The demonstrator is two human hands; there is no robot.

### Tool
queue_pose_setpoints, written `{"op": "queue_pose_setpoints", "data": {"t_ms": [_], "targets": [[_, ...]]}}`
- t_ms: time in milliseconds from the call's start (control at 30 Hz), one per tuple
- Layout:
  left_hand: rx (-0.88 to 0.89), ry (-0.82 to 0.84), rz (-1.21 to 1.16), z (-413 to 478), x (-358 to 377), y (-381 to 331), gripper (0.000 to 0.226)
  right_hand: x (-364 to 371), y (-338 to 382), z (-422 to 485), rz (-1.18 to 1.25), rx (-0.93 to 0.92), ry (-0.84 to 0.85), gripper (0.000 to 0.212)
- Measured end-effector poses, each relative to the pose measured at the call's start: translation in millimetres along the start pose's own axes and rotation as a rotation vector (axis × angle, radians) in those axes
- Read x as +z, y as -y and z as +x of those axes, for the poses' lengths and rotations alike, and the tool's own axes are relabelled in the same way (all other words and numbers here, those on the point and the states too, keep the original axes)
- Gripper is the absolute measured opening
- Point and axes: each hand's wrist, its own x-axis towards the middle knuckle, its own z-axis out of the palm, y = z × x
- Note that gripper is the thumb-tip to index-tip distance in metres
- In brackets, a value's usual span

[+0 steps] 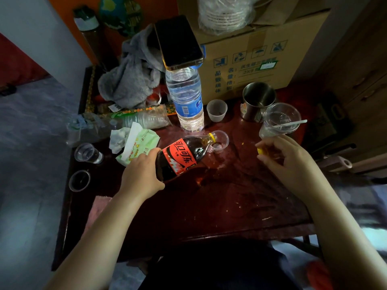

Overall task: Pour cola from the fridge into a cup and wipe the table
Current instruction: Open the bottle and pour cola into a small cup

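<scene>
Centre frame, left hand [140, 174] grips base of cola bottle [182, 158], bottle tipped, mouth over small clear cup [219, 143], right hand [282, 155] right of centre pinches yellow cap [260, 151], dark red table [230, 201] beneath, water bottle [186, 97] upright just above.

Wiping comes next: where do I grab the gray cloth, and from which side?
Pinch the gray cloth at its near-left bulge, coming from the left. It is a soft heap, so any fold grips, but its right edge lies behind the phone balanced on the water bottle, which a reach from that side could topple.
</scene>
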Motion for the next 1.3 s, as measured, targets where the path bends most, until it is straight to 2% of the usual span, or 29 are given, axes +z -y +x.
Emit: {"op": "queue_pose_setpoints", "data": {"t_ms": [900,1300], "targets": [[0.009,0.022,0.008,-3,3,1,0.086,-3,0,-6,-0.015,0.018,-0.012,0.023],[0.010,0.008,-0.077,-13,5,5,0.087,-4,1,-8,-0.016,0.024,0.008,0.023]]}}
